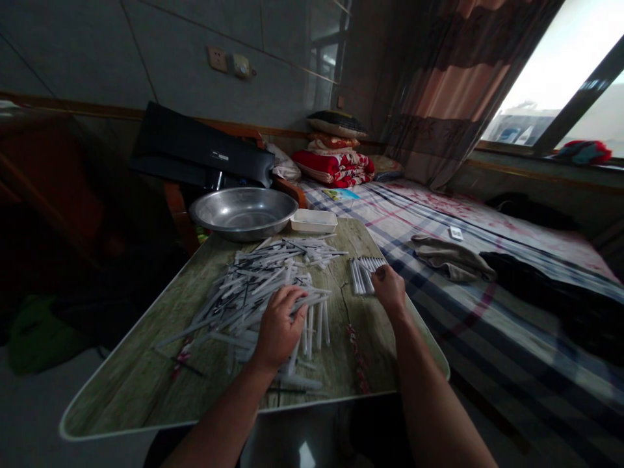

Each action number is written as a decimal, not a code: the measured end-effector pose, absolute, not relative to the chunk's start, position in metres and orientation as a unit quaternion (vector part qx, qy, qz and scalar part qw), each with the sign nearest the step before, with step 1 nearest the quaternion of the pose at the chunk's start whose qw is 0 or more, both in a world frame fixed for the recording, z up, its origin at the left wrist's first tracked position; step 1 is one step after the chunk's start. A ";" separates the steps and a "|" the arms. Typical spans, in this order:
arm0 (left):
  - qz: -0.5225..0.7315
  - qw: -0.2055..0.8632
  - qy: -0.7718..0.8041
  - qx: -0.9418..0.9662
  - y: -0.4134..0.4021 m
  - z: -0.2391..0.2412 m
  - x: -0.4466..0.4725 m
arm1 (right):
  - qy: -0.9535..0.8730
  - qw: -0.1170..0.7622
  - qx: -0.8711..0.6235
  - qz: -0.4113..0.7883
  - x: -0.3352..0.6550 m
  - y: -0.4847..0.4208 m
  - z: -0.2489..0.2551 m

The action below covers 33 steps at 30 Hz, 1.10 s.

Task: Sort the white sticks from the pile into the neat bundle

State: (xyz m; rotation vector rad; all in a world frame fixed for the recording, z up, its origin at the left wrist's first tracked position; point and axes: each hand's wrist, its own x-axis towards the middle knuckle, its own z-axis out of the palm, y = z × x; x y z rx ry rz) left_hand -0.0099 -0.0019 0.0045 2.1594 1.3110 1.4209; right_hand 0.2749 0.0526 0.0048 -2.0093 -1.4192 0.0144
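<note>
"Where are the loose tubes (258,276)?"
"Ten o'clock from the left hand (280,325), thumb and fingers apart."
"And the right hand (389,289)?"
"Tube row (359,279) at nine o'clock; fingers bunched, can't tell if gripping."

On a checked bedsheet (390,208) lie a grey cloth (448,259) and a black cloth (541,296). Farther back is a red quilt (326,169) with a dark cushion (336,122) above it. A curtain (439,97) hangs beside the window (546,78); a socket (217,59) sits on the tiled wall (180,71).
</note>
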 end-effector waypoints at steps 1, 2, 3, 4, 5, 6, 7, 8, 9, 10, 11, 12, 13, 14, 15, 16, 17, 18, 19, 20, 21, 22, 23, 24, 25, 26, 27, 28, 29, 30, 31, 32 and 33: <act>0.485 0.125 0.448 0.741 -0.002 0.005 -0.010 | -0.542 0.317 -0.779 -0.005 0.273 0.054 0.003; 0.483 0.129 0.446 0.742 -0.002 0.005 -0.010 | -0.540 0.301 -0.786 -0.015 0.272 0.055 0.002; 0.481 0.133 0.445 0.743 -0.002 0.005 -0.010 | -0.538 0.287 -0.793 -0.023 0.270 0.055 0.001; 0.480 0.137 0.445 0.744 -0.002 0.005 -0.010 | -0.536 0.275 -0.798 -0.028 0.268 0.055 0.002; 0.478 0.140 0.444 0.744 -0.002 0.005 -0.011 | -0.536 0.263 -0.802 -0.032 0.266 0.055 0.002; 0.476 0.143 0.444 0.745 -0.002 0.005 -0.011 | -0.537 0.249 -0.805 -0.031 0.264 0.054 0.003; 0.474 0.146 0.443 0.747 -0.002 0.004 -0.010 | -0.540 0.231 -0.809 -0.027 0.263 0.053 0.004; 0.471 0.149 0.442 0.749 -0.002 0.004 -0.010 | -0.543 0.209 -0.813 -0.018 0.261 0.051 0.005; 0.468 0.152 0.441 0.750 -0.002 0.004 -0.010 | -0.548 0.183 -0.816 -0.008 0.260 0.050 0.006; 0.465 0.155 0.441 0.752 -0.002 0.004 -0.010 | -0.554 0.158 -0.817 0.003 0.259 0.048 0.006; 0.462 0.158 0.440 0.753 -0.002 0.004 -0.009 | -0.562 0.135 -0.816 0.012 0.258 0.047 0.007; 0.461 0.161 0.441 0.754 -0.002 0.004 -0.009 | -0.568 0.116 -0.815 0.018 0.257 0.046 0.007; 0.459 0.162 0.441 0.754 -0.002 0.004 -0.009 | -0.572 0.101 -0.814 0.020 0.256 0.045 0.007; 0.458 0.164 0.441 0.754 -0.002 0.004 -0.009 | -0.575 0.090 -0.813 0.020 0.255 0.044 0.007; 0.458 0.165 0.442 0.754 -0.002 0.004 -0.010 | -0.577 0.080 -0.812 0.020 0.254 0.043 0.007; 0.457 0.166 0.442 0.754 -0.002 0.004 -0.010 | -0.577 0.072 -0.814 0.019 0.253 0.043 0.007; 0.456 0.166 0.443 0.754 -0.002 0.005 -0.010 | -0.575 0.064 -0.815 0.019 0.252 0.043 0.007; 0.456 0.166 0.443 0.754 -0.003 0.005 -0.010 | -0.574 0.058 -0.816 0.020 0.252 0.044 0.007; 0.457 0.166 0.443 0.753 -0.003 0.005 -0.010 | -0.574 0.053 -0.817 0.021 0.251 0.044 0.007; 0.459 0.166 0.443 0.752 -0.003 0.006 -0.010 | -0.575 0.049 -0.816 0.023 0.251 0.044 0.007; 0.460 0.166 0.443 0.751 -0.003 0.006 -0.010 | -0.576 0.046 -0.816 0.025 0.252 0.044 0.007; 0.461 0.167 0.443 0.750 -0.003 0.006 -0.010 | -0.578 0.045 -0.814 0.029 0.253 0.044 0.007; 0.463 0.168 0.443 0.749 -0.003 0.007 -0.010 | -0.582 0.048 -0.811 0.032 0.254 0.044 0.008; 0.464 0.170 0.443 0.748 -0.003 0.007 -0.010 | -0.585 0.054 -0.808 0.035 0.256 0.044 0.009; 0.466 0.172 0.442 0.747 -0.004 0.008 -0.010 | -0.589 0.063 -0.805 0.037 0.258 0.043 0.010; 0.468 0.174 0.442 0.745 -0.004 0.008 -0.010 | -0.592 0.075 -0.801 0.038 0.260 0.043 0.012; 0.474 0.177 0.443 0.740 -0.004 0.009 -0.010 | -0.595 0.089 -0.798 0.038 0.261 0.042 0.014; 0.482 0.182 0.446 0.732 -0.005 0.009 -0.011 | -0.598 0.104 -0.794 0.038 0.263 0.042 0.017; 0.494 0.190 0.451 0.719 -0.005 0.009 -0.011 | -0.602 0.119 -0.788 0.038 0.263 0.041 0.020; 0.511 0.201 0.458 0.699 -0.005 0.009 -0.012 | -0.609 0.135 -0.780 0.039 0.262 0.040 0.024; 0.531 0.219 0.465 0.673 -0.005 0.009 -0.013 | -0.620 0.149 -0.769 0.043 0.260 0.040 0.028; 0.556 0.240 0.470 0.642 -0.004 0.009 -0.014 | -0.635 0.162 -0.754 0.051 0.256 0.039 0.031; 0.581 0.263 0.473 0.608 -0.004 0.009 -0.015 | -0.653 0.171 -0.735 0.066 0.251 0.038 0.034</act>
